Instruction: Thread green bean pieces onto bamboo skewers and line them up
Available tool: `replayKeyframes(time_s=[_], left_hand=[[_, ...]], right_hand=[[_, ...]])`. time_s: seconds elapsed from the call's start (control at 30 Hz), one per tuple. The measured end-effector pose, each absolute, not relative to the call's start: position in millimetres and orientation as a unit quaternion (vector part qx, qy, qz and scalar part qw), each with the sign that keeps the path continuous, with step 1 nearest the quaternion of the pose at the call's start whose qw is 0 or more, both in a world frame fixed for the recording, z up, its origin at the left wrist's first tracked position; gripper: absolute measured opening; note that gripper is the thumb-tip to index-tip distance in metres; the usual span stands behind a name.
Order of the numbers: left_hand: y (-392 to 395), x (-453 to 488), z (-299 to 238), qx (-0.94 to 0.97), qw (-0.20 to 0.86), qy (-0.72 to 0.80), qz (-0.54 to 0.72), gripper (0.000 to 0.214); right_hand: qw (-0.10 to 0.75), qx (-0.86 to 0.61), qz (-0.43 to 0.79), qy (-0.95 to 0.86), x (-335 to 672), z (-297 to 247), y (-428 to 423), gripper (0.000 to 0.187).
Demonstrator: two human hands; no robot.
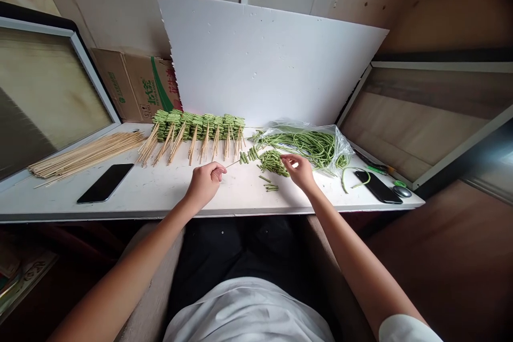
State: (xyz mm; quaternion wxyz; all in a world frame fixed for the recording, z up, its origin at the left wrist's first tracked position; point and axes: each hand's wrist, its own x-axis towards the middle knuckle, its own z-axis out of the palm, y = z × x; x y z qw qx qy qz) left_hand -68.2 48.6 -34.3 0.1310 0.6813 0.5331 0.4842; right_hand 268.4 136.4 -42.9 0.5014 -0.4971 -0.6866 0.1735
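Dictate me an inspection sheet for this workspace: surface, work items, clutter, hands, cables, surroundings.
Surface: white tabletop, with small dark marks.
Job's things: filled bean skewers in a row at the back; bare sticks to their left; cut bean pile; a few loose pieces nearer the front edge; long beans in a clear bag.
Clutter: dark phone-like slab at left; another slab at right.
Hands: left hand holds a skewer partly threaded with bean pieces; right hand at the pile, grip unclear.
Cables: nothing seen.
Surroundings: white board behind; cardboard box behind left.
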Motion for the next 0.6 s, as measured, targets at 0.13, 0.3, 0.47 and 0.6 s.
replayKeyframes(time_s=[0.13, 0.3, 0.47, 0.6], left_hand=[[54, -74, -37, 0.682, 0.120, 0.535, 0.484, 0.026], [56, -78, -36, 0.681, 0.117, 0.539, 0.482, 0.026], [57, -81, -33, 0.675, 0.121, 0.549, 0.478, 0.026], [56, -84, -30, 0.674, 0.126, 0.549, 0.477, 0.027]], right_hand=[[0.400, -0.546, 0.078, -0.732, 267, -40, 173, 0.025], [0.269, -0.583, -0.001, -0.766, 243, -28, 208, 0.025], [0.175, -0.597, -0.024, -0.782, 224, -21, 219, 0.016], [0.188, -0.589, -0.059, -0.783, 223, -18, 210, 0.016]])
